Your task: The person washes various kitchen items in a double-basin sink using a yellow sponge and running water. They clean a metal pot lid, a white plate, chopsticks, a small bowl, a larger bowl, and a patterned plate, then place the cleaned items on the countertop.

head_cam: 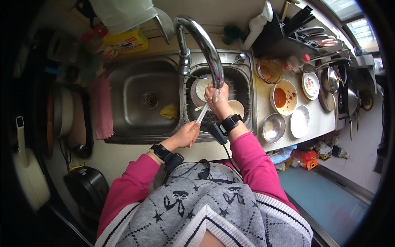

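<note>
My left hand (186,135) grips the lower end of a slim white utensil (202,114), over the front of the right sink basin. My right hand (218,97) is closed around its upper end, wet, directly beneath the spout of the chrome faucet (213,55). What shape the utensil has inside my right fist is hidden. Below my hands, a wire rack (246,89) lines the basin. It holds a patterned bowl (197,88), a cream bowl (237,108) partly covered by my right wrist, and a dark scrubbing pad (211,116).
A yellow cloth (169,111) lies in the left basin (129,102); a pink towel (103,108) hangs over its left edge. Right of the sink stand a sauce-stained bowl (284,97), a metal bowl (273,128), a white bowl (299,121) and a glass bowl (270,69). A spray bottle (256,26) stands behind.
</note>
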Motion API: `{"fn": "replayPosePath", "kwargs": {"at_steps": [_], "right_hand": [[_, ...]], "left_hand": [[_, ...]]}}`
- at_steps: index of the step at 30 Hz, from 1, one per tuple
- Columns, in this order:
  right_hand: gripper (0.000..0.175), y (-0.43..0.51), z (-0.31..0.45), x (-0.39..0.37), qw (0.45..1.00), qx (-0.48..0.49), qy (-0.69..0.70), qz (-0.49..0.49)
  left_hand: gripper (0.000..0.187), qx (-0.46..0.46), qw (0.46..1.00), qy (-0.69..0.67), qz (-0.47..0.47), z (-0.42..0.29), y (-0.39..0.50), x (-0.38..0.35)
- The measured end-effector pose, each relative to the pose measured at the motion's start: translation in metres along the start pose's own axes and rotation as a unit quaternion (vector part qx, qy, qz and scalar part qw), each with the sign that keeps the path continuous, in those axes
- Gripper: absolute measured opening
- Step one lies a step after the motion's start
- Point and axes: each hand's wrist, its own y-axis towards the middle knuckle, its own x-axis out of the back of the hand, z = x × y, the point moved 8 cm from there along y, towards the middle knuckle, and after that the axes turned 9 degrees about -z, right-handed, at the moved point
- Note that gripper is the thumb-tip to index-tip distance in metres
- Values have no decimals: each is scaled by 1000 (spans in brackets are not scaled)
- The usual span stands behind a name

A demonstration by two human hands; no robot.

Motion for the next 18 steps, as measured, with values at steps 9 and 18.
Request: {"fn": "replayPosePath", "kwargs": {"at_steps": [9,18], "right_hand": [[38,-52,-2,-1,974,-11,-218,56],[27,-35,19,-3,994,-30,-1,102]], "left_hand": [[30,-91,993,-60,36,-71,64,-9],[36,-40,986,-64,152,-60,55,-28]]}}
